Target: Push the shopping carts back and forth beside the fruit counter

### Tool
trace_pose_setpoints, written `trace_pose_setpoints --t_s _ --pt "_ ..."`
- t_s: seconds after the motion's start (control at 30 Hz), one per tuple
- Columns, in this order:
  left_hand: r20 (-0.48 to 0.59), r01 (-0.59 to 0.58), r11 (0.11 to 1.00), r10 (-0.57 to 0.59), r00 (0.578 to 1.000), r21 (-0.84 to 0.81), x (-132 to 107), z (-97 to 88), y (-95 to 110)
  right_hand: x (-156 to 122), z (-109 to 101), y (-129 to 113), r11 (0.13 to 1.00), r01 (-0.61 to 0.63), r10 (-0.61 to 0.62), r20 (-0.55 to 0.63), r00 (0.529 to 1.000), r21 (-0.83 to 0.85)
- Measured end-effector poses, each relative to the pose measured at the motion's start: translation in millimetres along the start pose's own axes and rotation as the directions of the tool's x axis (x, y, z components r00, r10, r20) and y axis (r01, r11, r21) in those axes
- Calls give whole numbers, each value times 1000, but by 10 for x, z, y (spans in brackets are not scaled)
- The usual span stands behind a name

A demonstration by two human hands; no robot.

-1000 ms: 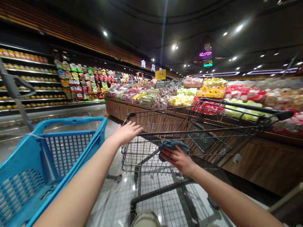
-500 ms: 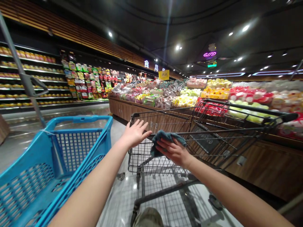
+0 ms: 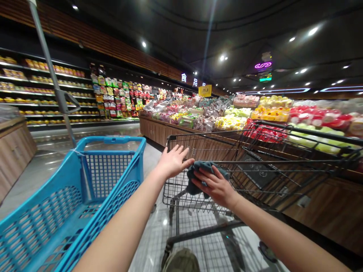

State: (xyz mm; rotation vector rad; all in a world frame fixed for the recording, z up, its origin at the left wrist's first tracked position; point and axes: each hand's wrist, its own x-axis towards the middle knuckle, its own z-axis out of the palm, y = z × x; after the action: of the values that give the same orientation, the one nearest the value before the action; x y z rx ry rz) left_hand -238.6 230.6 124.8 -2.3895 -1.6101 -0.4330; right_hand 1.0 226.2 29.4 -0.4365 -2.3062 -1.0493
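Observation:
A black wire shopping cart [image 3: 198,204] stands in front of me, side on. Its top rail runs past both of my hands. My left hand [image 3: 173,162] rests at the rail near the cart's corner, fingers stretched out and holding nothing. Just to its right, my right hand [image 3: 214,184] presses a crumpled dark teal cloth [image 3: 195,187] against the side of the cart, at and below the rail. The fingers lie over the cloth, and part of it hangs beneath them.
A blue plastic basket cart [image 3: 72,192] with a grey pole [image 3: 53,71] stands close on my left. Behind the wire cart runs a wooden display counter [image 3: 154,132] heaped with packaged goods. Stocked shelves [image 3: 65,85] line the back left. My shoe [image 3: 183,260] is beneath the cart.
The view has turned slightly left, so most things sit further right. My right hand and the cloth are a little lower against the rail. My left hand stays at the corner.

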Motion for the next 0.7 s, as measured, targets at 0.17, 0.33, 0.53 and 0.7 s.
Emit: trace_pose_setpoints --t_s 0.17,0.33,0.53,0.7 --pt "12 9 1000 -8 1000 -20 -30 -16 22 -27 194 -32 1000 -17 17 7 1000 -17" --pt "65 38 998 -35 997 -44 48 -19 -20 -212 374 -100 996 86 -87 83 993 21" --pt "132 74 996 -66 989 -52 109 -28 -37 -109 235 -83 985 143 -147 33 989 95" --pt "83 60 997 -56 995 -50 36 -12 8 139 41 35 995 59 -61 29 998 82"
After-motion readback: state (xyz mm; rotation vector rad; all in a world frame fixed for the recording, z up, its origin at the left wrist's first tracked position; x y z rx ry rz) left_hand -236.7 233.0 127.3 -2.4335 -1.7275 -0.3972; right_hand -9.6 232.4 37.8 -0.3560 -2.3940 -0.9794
